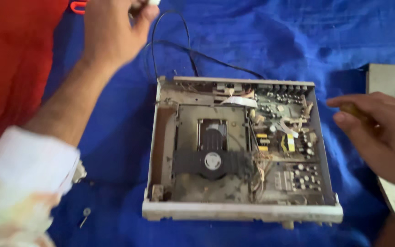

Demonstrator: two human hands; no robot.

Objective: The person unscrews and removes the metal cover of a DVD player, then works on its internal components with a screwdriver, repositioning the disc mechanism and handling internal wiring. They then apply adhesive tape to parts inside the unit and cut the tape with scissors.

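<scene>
1. One opened disc player (241, 151) lies mid blue cloth (298, 41), open cloth above and left.
2. Left hand (115, 27), top edge, pinches something small, white.
3. Right hand (380, 135), curled around a yellowish handle (354, 110), hovers right of the chassis.
4. One loose screw (85, 216) lower left.

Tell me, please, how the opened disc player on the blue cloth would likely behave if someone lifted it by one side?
The opened disc player would probably stay stiff, since its metal tray frame looks rigid. With the cover off, its circuit boards and thin loose wires look fragile, so fingers inside seem risky. Its black cable trails floppily across the blue cloth and would likely drag.
</scene>
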